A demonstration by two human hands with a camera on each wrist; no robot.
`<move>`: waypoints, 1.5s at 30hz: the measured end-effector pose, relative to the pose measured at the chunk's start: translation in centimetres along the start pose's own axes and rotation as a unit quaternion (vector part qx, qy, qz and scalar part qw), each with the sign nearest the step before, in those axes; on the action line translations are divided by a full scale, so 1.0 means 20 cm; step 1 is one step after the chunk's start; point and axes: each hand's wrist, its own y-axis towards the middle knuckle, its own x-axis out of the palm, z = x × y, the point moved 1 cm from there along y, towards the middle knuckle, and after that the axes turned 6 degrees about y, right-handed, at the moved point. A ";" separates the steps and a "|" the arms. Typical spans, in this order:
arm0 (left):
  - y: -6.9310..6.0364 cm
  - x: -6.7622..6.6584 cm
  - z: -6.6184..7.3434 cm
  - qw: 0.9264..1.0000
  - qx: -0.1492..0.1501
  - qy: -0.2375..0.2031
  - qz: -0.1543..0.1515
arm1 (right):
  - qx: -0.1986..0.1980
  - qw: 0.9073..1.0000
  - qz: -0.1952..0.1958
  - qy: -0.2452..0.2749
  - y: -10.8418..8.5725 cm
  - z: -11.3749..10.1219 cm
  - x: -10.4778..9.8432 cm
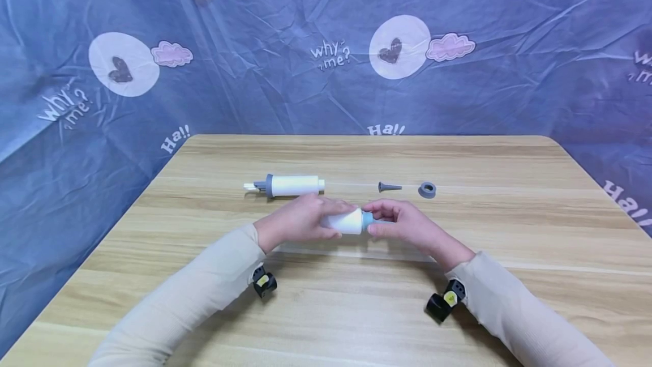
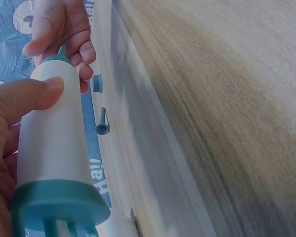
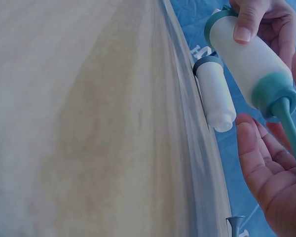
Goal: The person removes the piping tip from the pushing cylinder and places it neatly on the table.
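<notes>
My left hand (image 1: 304, 217) grips a syringe-like white tube (image 1: 347, 222) round its barrel, holding it above the table with its thumb on top. The tube has a teal cap (image 3: 271, 94) with a thin teal nozzle (image 3: 289, 131) at the right end, and a teal flange (image 2: 59, 200) at the other. Around the nozzle end is my right hand (image 1: 404, 224), its fingers loosely bent and spread. In the right wrist view the nozzle passes in front of the palm, and the visible fingertips stand apart from the cap.
On the wooden table (image 1: 346, 310), beyond the hands, lies a second white tube (image 1: 295, 186) with a grey flange. To its right are a grey cone nozzle (image 1: 389, 187) and a grey ring cap (image 1: 427, 190). A blue printed cloth (image 1: 285, 89) hangs behind the table.
</notes>
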 end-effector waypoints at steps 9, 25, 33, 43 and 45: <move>-0.01 0.01 -0.01 1.000 0.009 0.003 0.010 | 0.005 0.997 -0.030 0.066 0.00 0.02 -0.01; -0.01 0.01 -0.01 1.000 0.011 -0.001 0.009 | 0.010 0.998 -0.002 0.056 0.01 0.02 0.00; -0.01 0.01 -0.01 1.000 0.013 0.000 0.009 | 0.013 0.999 0.022 0.021 0.01 0.00 0.00; 0.00 0.00 -0.01 1.000 0.009 -0.002 0.007 | -0.003 1.000 0.028 0.003 0.00 -0.01 0.00; -0.01 0.00 -0.01 1.000 0.008 -0.001 0.008 | -0.002 1.000 0.027 0.007 0.00 -0.01 0.00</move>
